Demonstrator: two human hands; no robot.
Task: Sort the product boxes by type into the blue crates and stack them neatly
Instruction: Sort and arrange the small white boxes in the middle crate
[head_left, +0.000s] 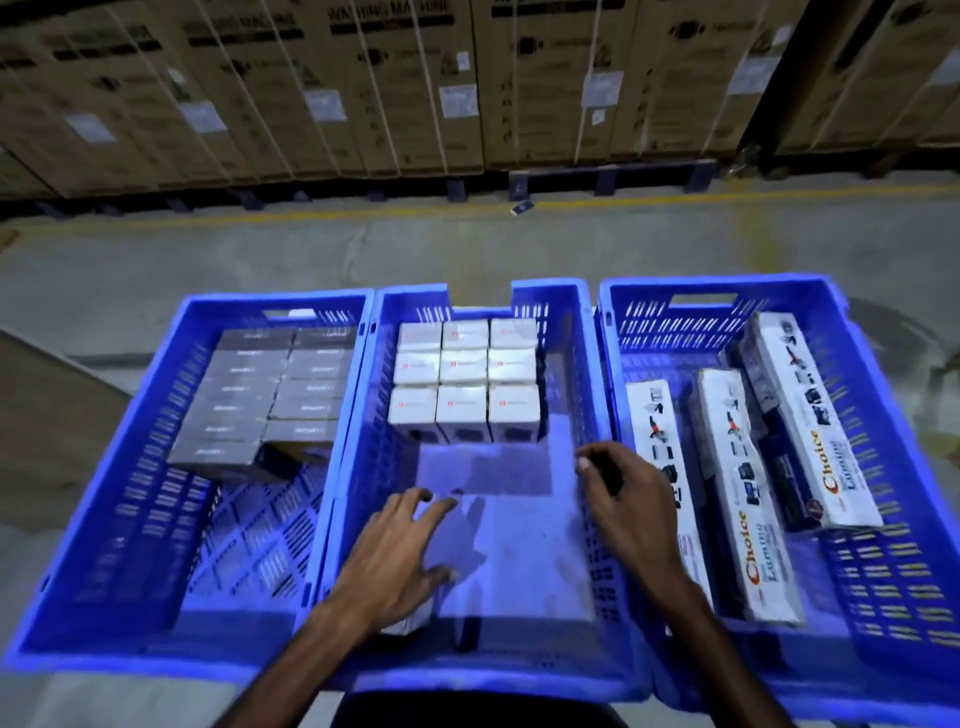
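Left hand (402, 551) spread wide, empty, over middle blue crate (571, 332), right hand (623, 499) curled, possibly pinching something dark, white boxes (464, 387) beyond.

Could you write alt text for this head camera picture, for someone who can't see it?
Two bare hands, the left hand and right hand, reach into the middle blue crate, where white boxes sit in a three-by-three block at the far end. The left crate holds dark boxes; the right crate holds long "Choice" boxes.
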